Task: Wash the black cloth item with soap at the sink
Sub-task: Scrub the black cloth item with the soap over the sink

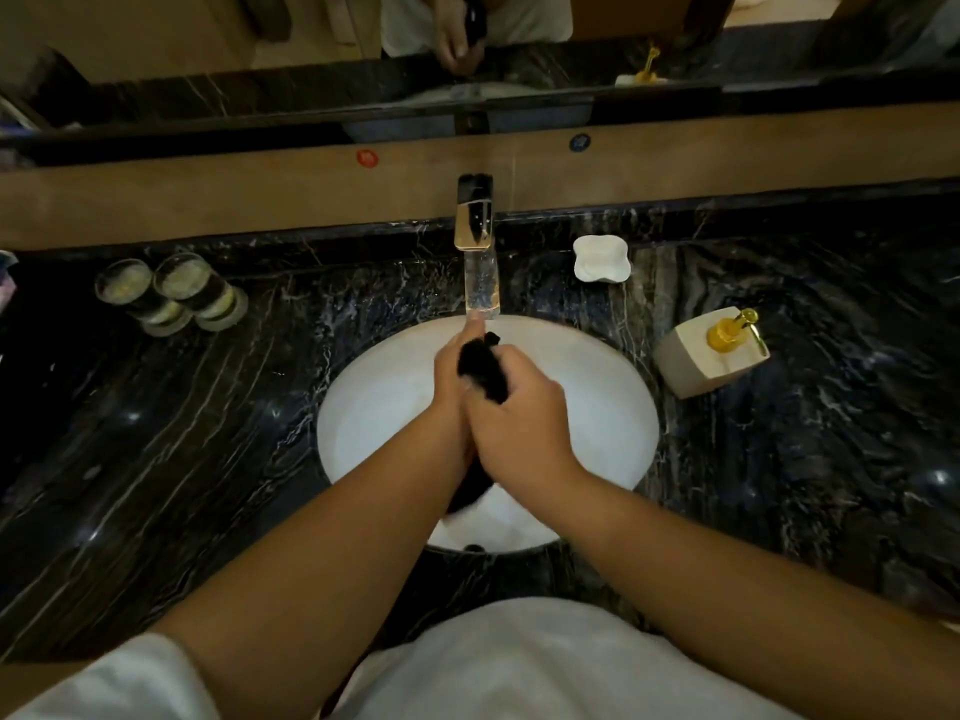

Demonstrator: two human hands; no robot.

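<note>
Bare forearms, short white sleeve (pixel 130 678) at the left, white top (pixel 519 662)

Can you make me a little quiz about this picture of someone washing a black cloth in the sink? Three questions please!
1. True or false: both hands hold the black cloth over the white sink.
2. Which side of the faucet is the soap dispenser on? A) the person's left B) the person's right
3. Fill in: the two glass jars lie on their ____.

Key: 1. True; the left hand and right hand press it between them. 2. B. 3. Sides.
</note>
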